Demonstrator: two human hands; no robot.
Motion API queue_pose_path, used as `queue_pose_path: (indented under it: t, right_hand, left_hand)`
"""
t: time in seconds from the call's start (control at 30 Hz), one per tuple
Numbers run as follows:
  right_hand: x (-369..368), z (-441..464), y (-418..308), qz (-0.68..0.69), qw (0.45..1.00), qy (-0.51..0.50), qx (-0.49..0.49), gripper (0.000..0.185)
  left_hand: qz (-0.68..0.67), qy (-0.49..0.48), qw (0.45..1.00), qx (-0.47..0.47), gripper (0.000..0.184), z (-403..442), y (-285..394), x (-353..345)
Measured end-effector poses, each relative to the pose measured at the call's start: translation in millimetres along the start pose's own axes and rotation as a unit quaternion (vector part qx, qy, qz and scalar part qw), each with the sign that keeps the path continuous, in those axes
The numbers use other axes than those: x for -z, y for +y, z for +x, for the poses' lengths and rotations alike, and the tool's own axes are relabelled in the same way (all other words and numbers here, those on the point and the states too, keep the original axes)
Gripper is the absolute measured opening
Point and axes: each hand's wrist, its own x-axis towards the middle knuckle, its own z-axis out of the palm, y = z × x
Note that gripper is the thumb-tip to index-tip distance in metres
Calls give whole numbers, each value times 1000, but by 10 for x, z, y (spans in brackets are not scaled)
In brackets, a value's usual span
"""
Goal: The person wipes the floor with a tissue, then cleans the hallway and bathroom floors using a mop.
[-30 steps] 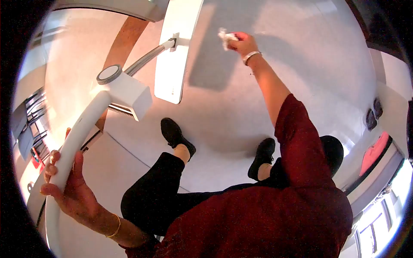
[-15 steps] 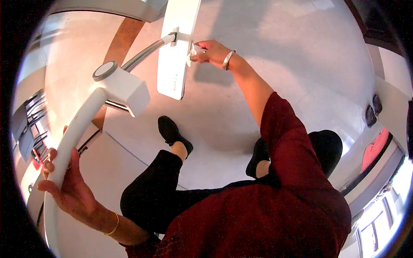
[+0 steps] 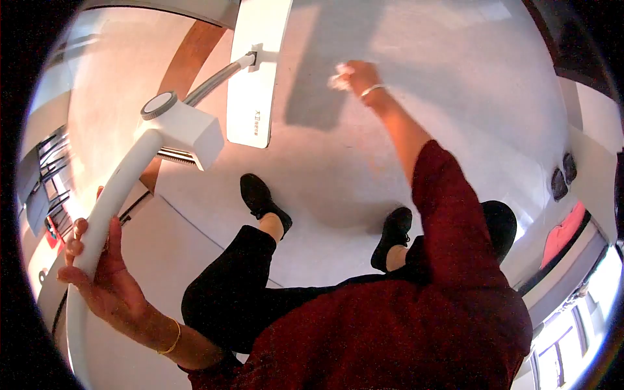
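My left hand is wrapped around the white pole of a flat mop. Further up that pole sits a white boxy squeezer with a round grey-rimmed knob and a dark ribbed slot. A metal rod runs from it to the long white mop head, which is raised with its printed plate toward me. To the right of the head, apart from it, my right hand is closed on a small crumpled white wad, perhaps tissue. The wad is blurred.
Below are a pale floor and my black shoes. Dark slippers lie at the right, near a pink cloth on a ledge. Dark chairs stand far left.
My right hand has moved right, away from the mop head, taking the white wad with it. The mop head has shifted slightly left; my left hand keeps its hold on the pole.
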Motion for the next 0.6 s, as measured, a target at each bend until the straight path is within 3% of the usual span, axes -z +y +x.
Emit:
queue_pose_path:
  t: [0.03,0.07,0.1,0.17,0.23,0.33,0.43,0.5,0.6]
  right_hand:
    - [235,-6,158,-72,995,67,-14,27]
    - [315,169,615,-200,977,72,25,27]
    - [533,259,844,-245,968,52,-19,27]
    - [924,304,1010,-168,968,88,-162,22]
    - [1009,420,1384,-163,949,183,-197,19]
    - [1104,479,1364,-189,937,168,-240,25]
    - [1029,525,962,-4,966,176,-191,30]
    - [713,668,795,-48,985,111,-121,32]
    - [417,559,33,34,997,-14,-66,39]
  left_hand:
    - [-7,3,1000,5,42,1,-14,1]
    - [8,6,1000,2,42,4,-42,-7]
    - [23,8,1000,-2,42,15,-93,-3]
    - [42,14,999,-6,42,9,-136,-65]
    - [53,17,998,-11,42,17,-132,-145]
    - [81,73,993,-41,45,29,-118,-157]
    - [83,50,995,-38,45,13,-60,-112]
    - [48,37,998,-17,45,56,-49,-52]
    - [29,52,998,-18,44,87,-77,10]
